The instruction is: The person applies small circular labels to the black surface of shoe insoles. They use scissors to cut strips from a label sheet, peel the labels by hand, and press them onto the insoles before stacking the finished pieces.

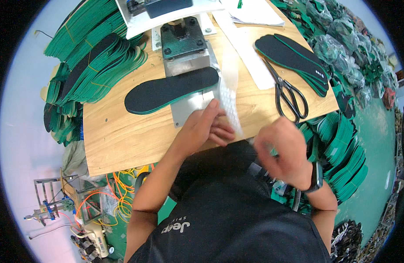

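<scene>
My left hand (pixel 205 126) rests at the table's front edge, thumb raised apart from loosely curled fingers, with nothing seen in its grip. Just beyond its thumb tip, a small white label (pixel 208 96) shows against the metal plate (pixel 189 111). A black insole with a green edge (pixel 171 90) lies across that plate, below the press head. Beside my left fingers a translucent strip with small white labels (pixel 229 103) hangs over the table edge. My right hand (pixel 283 151), blurred by motion, is bent inward right of the strip's lower end; whether it holds anything is hidden.
Black-handled scissors (pixel 289 94) lie at the right, touching a small stack of insoles (pixel 294 61). The dark press block (pixel 182 39) stands behind the plate. Bundled green insoles (pixel 90 65) crowd the left side; more bundles (pixel 342 153) sit below the right edge. Orange hoses (pixel 118 197) coil lower left.
</scene>
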A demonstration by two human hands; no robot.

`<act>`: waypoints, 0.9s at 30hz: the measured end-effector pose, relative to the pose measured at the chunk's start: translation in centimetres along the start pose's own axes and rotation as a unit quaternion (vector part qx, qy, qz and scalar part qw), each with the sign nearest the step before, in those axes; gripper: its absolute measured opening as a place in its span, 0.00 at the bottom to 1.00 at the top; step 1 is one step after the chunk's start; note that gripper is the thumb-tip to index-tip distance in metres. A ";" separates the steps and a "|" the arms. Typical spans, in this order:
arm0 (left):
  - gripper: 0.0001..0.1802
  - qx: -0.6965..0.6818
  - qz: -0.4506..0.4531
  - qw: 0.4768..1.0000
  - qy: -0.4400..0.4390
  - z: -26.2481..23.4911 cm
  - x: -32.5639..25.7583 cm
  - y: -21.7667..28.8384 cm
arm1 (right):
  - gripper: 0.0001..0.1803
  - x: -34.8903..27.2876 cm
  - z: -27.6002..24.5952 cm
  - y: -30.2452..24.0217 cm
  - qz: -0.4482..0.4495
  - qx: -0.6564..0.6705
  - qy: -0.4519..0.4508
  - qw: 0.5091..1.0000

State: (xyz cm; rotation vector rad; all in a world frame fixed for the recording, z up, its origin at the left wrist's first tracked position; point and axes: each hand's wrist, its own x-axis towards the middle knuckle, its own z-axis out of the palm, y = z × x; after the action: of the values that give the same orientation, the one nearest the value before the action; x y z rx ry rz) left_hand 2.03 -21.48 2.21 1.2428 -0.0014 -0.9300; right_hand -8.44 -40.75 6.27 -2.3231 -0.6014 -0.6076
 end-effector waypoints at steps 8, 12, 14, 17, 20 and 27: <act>0.09 0.117 0.106 0.987 0.002 0.5 0.0 -2.4 | 0.17 -3.3 -0.4 0.1 0.068 -0.065 0.043 0.995; 0.09 0.112 0.146 0.983 -0.016 0.3 -0.3 -3.0 | 0.21 -5.0 -2.6 10.8 0.195 -0.282 0.010 0.939; 0.09 0.096 0.137 0.986 -0.021 0.0 -0.5 -3.1 | 0.23 -4.4 -3.0 10.8 0.229 -0.275 -0.039 0.933; 0.10 0.075 0.136 0.988 -0.021 -0.4 -0.5 -3.1 | 0.27 -4.0 -3.4 10.4 0.296 -0.182 -0.038 0.937; 0.08 0.039 0.135 0.990 -0.007 -0.6 -0.4 -3.2 | 0.31 -5.3 -3.6 9.4 0.363 0.023 0.064 0.929; 0.09 -0.021 0.192 0.981 0.032 -0.7 -0.5 -3.9 | 0.50 -7.7 3.3 -0.6 0.270 0.497 0.212 0.797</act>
State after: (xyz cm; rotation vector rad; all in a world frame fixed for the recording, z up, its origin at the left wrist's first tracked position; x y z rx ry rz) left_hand -0.26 -20.74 -0.90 1.1798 -0.1638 -0.5524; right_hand -14.01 -40.09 0.00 -1.1886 0.0228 -0.3643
